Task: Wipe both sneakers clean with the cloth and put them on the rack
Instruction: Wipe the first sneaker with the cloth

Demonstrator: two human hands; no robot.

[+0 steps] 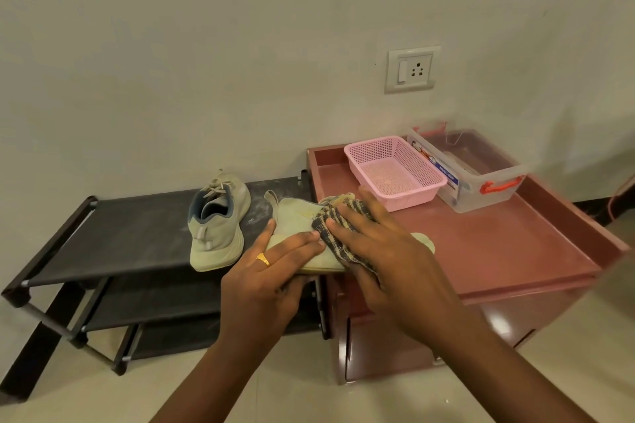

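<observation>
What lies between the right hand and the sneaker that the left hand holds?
The striped cloth: the head view shows the right hand pressing it onto the sneaker, which the left hand grips.

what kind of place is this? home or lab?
Probably a home, likely an entryway or room corner: a tiered shoe rack against the wall, a household wall socket, and a low maroon cabinet holding a pink basket.

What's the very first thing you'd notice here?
Two hands meet in the middle: the left hand holds a sneaker while the right hand presses a striped cloth flat on it. A second sneaker stands on the black rack, top shelf, at the left. A pink basket sits on the red cabinet at the right.
</observation>
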